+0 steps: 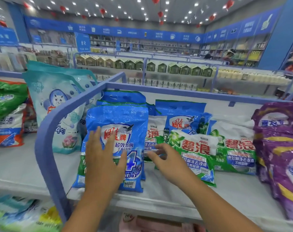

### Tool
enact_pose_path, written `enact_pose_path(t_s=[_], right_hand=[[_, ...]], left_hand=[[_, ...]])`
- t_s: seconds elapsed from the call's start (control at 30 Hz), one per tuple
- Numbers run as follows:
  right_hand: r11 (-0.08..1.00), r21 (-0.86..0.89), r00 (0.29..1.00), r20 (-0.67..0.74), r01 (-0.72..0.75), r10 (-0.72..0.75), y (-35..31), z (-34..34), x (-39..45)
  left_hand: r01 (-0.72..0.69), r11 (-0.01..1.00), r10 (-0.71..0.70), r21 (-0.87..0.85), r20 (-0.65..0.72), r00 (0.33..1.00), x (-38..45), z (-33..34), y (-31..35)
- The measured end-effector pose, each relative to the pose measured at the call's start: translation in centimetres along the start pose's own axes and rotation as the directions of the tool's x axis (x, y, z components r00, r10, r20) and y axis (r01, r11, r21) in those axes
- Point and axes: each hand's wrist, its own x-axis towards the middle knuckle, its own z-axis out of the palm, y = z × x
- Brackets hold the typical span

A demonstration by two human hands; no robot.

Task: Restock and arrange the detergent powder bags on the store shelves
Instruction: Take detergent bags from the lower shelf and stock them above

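A stack of blue detergent powder bags leans upright at the left end of the white top shelf. My left hand lies flat on the front blue bag, fingers spread. My right hand hovers just right of that bag, fingers apart and holding nothing, in front of a green-and-white Ariel bag. More green Ariel bags lie tilted to the right, with another blue bag behind them.
A blue metal divider rail bounds the shelf on the left; teal cat-print bags and green bags stand beyond it. Purple bags fill the right end. A lower shelf holds more bags. Other aisles lie behind.
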Motion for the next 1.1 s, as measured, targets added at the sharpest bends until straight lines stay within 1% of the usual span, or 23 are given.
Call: enact_pose_path(t_s=[0.1, 0.17, 0.2, 0.23, 0.27, 0.3, 0.33, 0.37, 0.4, 0.43, 0.47, 0.5, 0.53, 0.63, 0.67, 0.73, 0.77, 0.87, 0.93, 1.0, 1.03, 1.07, 1.1], right_hand=[[0.994, -0.099, 0.987, -0.150, 0.039, -0.054, 2.3, -3.3, -0.5], [0.988, -0.147, 0.964, -0.254, 0.038, -0.075, 3.9, -5.9, -1.1], [0.985, -0.169, 0.947, -0.311, 0.027, -0.079, 4.7, -7.2, -1.4], [0.980, -0.199, 0.926, -0.370, 0.003, -0.078, 5.5, -8.5, -1.7], [0.972, -0.234, 0.906, -0.418, -0.039, -0.064, 6.3, -9.8, -2.0], [0.962, -0.255, 0.895, -0.446, -0.098, -0.027, 7.2, -10.9, -2.1], [0.955, -0.244, 0.897, -0.440, -0.167, 0.044, 7.9, -11.7, -2.1], [0.956, -0.188, 0.908, -0.397, -0.225, 0.136, 8.6, -12.3, -2.1], [0.960, -0.095, 0.921, -0.322, -0.264, 0.221, 9.0, -12.7, -1.9], [0.960, 0.002, 0.930, -0.248, -0.281, 0.273, 9.4, -12.8, -1.6], [0.958, 0.062, 0.938, -0.197, -0.279, 0.286, 9.7, -12.9, -1.4], [0.963, 0.076, 0.947, -0.176, -0.258, 0.267, 9.9, -13.0, -1.2], [0.971, 0.062, 0.956, -0.174, -0.229, 0.237, 10.0, -13.1, -1.1], [0.980, 0.078, 0.966, -0.169, -0.185, 0.196, 10.7, -13.5, -1.1], [0.977, 0.108, 0.964, -0.175, -0.184, 0.201, 11.1, -13.9, -1.2], [0.969, 0.168, 0.952, -0.218, -0.181, 0.216, 11.8, -15.2, -1.6], [0.969, 0.185, 0.944, -0.255, -0.165, 0.209, 12.1, -16.1, -1.8], [0.969, 0.223, 0.889, -0.417, -0.103, 0.190, 12.6, -18.7, -2.6], [0.963, 0.265, 0.842, -0.508, -0.047, 0.181, 12.8, -20.0, -3.0], [0.943, 0.334, 0.798, -0.565, -0.008, 0.207, 13.1, -20.8, -3.0], [0.929, 0.370, 0.776, -0.588, 0.006, 0.229, 13.3, -21.1, -2.9], [0.919, 0.394, 0.756, -0.604, 0.011, 0.250, 13.4, -21.3, -2.7], [0.915, 0.403, 0.742, -0.614, 0.001, 0.270, 13.2, -21.3, -2.6]], left_hand=[[-0.162, 0.971, 0.174, -0.178, 0.058, 0.983, -0.9, 1.8, 3.9], [-0.281, 0.928, 0.310, -0.246, 0.088, 0.947, -1.4, 2.9, 6.5], [-0.311, 0.911, 0.351, -0.270, 0.112, 0.930, -1.5, 3.5, 7.8], [-0.292, 0.909, 0.350, -0.296, 0.163, 0.923, -1.5, 4.1, 9.1], [-0.224, 0.919, 0.306, -0.324, 0.229, 0.924, -1.5, 4.9, 10.2], [-0.111, 0.935, 0.223, -0.337, 0.314, 0.923, -1.3, 6.2, 10.8], [0.032, 0.941, 0.112, -0.336, 0.401, 0.909, -1.1, 7.1, 11.8], [0.169, 0.937, -0.004, -0.306, 0.472, 0.882, -0.8, 8.3, 12.3], [0.262, 0.935, -0.106, -0.238, 0.519, 0.848, -0.6, 9.3, 12.8], [0.310, 0.936, -0.178, -0.169, 0.534, 0.827, -0.2, 10.3, 13.0], [0.339, 0.935, -0.234, -0.103, 0.541, 0.808, 0.1, 10.8, 13.3], [0.360, 0.930, -0.263, -0.078, 0.543, 0.797, 0.6, 11.2, 13.5], [0.405, 0.912, -0.298, -0.066, 0.571, 0.765, 1.0, 11.2, 13.5], [0.536, 0.841, -0.335, -0.073, 0.708, 0.622, 1.4, 10.8, 14.2], [0.594, 0.797, -0.325, -0.108, 0.751, 0.574, 1.2, 10.8, 14.5], [0.693, 0.693, -0.270, -0.198, 0.820, 0.504, 0.2, 10.8, 15.5], [0.703, 0.668, -0.231, -0.245, 0.829, 0.509, -0.3, 10.9, 16.1], [0.661, 0.646, -0.131, -0.381, 0.798, 0.589, -1.1, 12.3, 18.0], [0.675, 0.545, -0.073, -0.497, 0.774, 0.629, -1.4, 12.6, 20.2], [0.687, 0.450, -0.044, -0.570, 0.754, 0.655, -1.4, 13.5, 22.1], [0.682, 0.439, -0.032, -0.585, 0.749, 0.662, -1.4, 13.9, 22.8], [0.662, 0.460, -0.020, -0.592, 0.738, 0.674, -1.2, 14.3, 23.3], [0.628, 0.509, -0.009, -0.589, 0.726, 0.688, -1.1, 14.5, 23.7]])
